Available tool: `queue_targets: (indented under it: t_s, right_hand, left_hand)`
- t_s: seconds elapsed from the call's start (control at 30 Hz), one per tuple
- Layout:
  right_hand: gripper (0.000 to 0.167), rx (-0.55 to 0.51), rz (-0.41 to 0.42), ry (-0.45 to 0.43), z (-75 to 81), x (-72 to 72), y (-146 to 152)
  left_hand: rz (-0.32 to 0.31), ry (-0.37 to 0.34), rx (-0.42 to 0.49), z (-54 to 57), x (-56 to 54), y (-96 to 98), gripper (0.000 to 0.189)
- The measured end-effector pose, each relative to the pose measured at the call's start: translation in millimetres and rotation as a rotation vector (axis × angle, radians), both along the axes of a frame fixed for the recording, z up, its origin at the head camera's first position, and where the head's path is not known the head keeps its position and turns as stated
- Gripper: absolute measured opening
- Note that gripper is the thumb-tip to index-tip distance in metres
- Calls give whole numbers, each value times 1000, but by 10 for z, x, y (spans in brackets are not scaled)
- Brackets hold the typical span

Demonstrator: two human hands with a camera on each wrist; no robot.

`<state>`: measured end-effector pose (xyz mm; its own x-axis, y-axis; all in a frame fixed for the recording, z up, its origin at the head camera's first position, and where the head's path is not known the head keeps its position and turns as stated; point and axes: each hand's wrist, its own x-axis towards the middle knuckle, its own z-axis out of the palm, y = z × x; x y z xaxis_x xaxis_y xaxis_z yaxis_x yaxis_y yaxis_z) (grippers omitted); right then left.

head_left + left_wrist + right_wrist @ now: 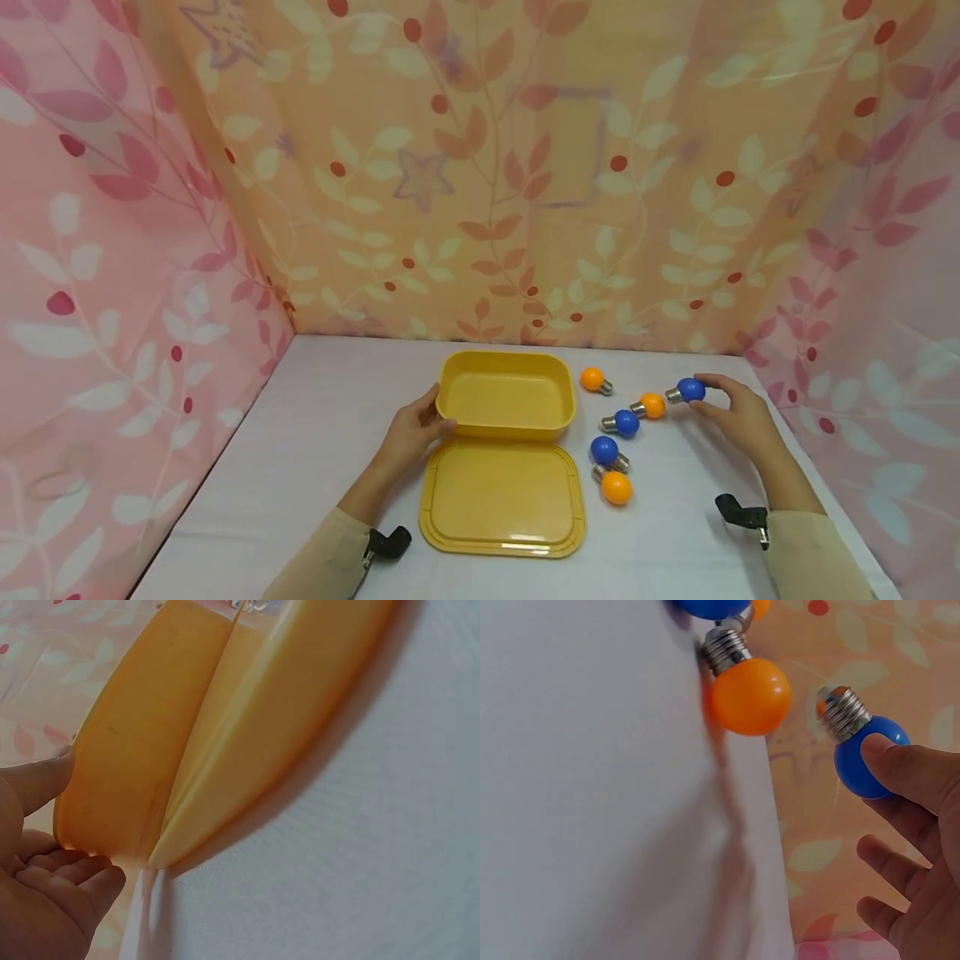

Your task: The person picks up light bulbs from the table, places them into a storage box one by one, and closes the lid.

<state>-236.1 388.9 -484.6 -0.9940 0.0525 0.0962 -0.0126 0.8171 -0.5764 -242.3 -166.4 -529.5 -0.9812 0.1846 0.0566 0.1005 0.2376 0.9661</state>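
Pinching a blue bulb (pixel 692 389) right of the yellow box (pixel 506 400), our right hand (pixel 741 418) does well to hold it clear of loose bulbs (pixel 620 422) nearer the box; our left hand (pixel 408 432) grips the box's left end, likely steadying it. The lid (pixel 501 500) lies just in front, the table's (pixel 322 400) back edge close behind, most room to its left.

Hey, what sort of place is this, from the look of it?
Probably a small booth set up for filming tabletop work: leaf-patterned cloth hangs around three sides of a pale table, and a small black camera sits by each sleeve.
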Motion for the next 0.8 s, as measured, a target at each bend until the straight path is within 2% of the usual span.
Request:
queue_targets:
  t_s: [0.13,0.4,0.63,0.8]
  right_hand:
    - [66,10,17,20,159,-90,-100]
    - [62,18,84,48,482,-262,-393]
    - [53,-44,189,118,654,-417,-670]
    - [53,-42,259,117,771,-489,-882]
  left_hand:
    - [-21,-15,56,5,-3,-12,85]
    - [-15,-33,73,2,12,-15,87]
    - [-14,-25,63,26,15,-1,87]
    - [-24,-21,63,33,14,7,87]
